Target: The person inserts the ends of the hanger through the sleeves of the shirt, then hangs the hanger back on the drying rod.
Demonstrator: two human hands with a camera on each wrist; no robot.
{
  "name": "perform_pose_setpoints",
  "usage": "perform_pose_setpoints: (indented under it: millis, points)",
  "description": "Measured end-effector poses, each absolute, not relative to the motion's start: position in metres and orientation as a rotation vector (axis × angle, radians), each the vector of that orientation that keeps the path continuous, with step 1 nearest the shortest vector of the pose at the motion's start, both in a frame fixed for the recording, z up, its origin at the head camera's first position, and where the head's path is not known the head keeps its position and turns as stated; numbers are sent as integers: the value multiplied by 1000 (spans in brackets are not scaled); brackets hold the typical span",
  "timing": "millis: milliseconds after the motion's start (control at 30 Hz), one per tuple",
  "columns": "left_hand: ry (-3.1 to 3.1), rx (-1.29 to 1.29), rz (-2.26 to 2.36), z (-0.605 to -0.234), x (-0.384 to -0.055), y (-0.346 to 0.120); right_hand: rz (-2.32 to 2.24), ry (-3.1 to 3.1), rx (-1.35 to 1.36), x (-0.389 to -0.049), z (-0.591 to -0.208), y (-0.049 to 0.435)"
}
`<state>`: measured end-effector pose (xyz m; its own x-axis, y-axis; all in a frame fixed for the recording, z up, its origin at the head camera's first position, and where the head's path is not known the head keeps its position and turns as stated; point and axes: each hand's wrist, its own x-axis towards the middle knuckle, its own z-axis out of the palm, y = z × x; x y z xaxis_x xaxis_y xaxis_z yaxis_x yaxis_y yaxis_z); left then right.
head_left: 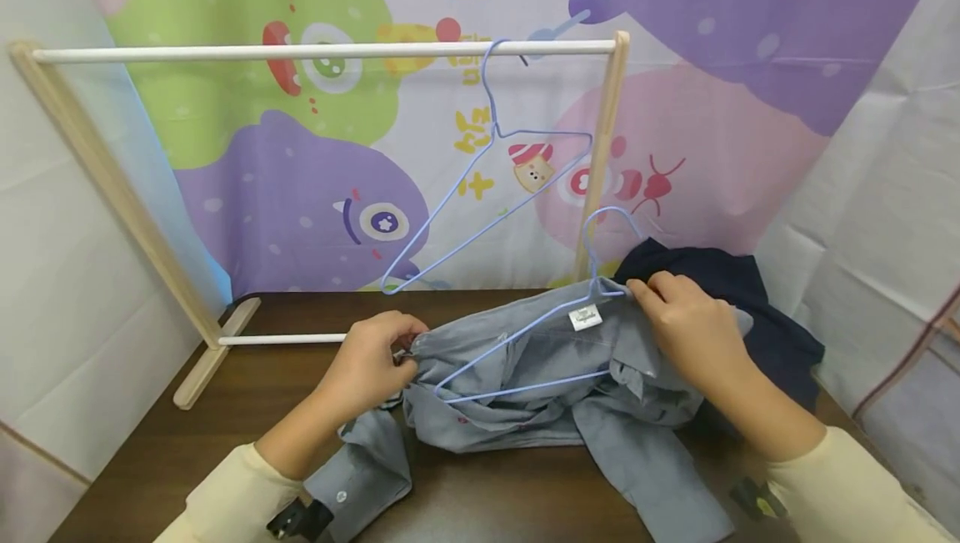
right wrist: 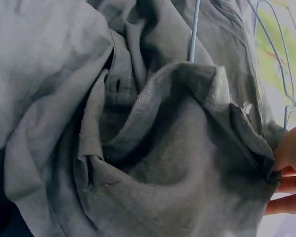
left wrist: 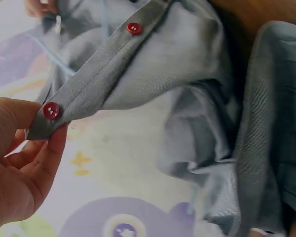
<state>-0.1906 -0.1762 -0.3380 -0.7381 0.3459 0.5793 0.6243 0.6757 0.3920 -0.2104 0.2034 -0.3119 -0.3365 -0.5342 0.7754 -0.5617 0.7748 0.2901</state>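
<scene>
A grey-blue shirt (head_left: 555,351) lies bunched on the table with a light blue hanger (head_left: 525,387) in its open front. The hanger's hook stands up above the collar and white label (head_left: 586,318); its right end is hidden under cloth. My left hand (head_left: 371,364) pinches the shirt's front edge at the left, and in the left wrist view thumb and fingers grip the strip beside a red button (left wrist: 51,111). With my right hand (head_left: 693,326) I hold the shirt near the collar, right of the hook; some fingertips are hidden.
Behind the shirt stands a wooden rack (head_left: 611,101) with a white top rod (head_left: 300,52). Another light blue hanger (head_left: 487,223) hangs from it without clothing. A dark navy garment (head_left: 780,334) lies at the right. One sleeve (head_left: 652,460) trails toward the table's (head_left: 517,497) front.
</scene>
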Motion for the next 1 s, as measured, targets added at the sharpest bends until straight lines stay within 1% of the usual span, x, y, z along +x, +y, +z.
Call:
perform_pose_setpoints:
  millis: [267, 433, 633, 767, 1000]
  points:
    - [-2405, -751, -968, -318, -172, -160, -118, -2001, 764, -211, -320, 196]
    - [-2370, -695, -1051, -311, -165, -141, -165, -2038, 751, -207, -323, 188]
    - [-2280, -745, -1073, -306, -163, -112, -123, -2079, 779, -196, -326, 166]
    - [-2172, -841, -1038, -312, -154, -90, -90, -2155, 740, -196, -326, 158]
    - [-2045, -1040, -882, -339, -135, -62, 13, -2318, 633, -200, -316, 161]
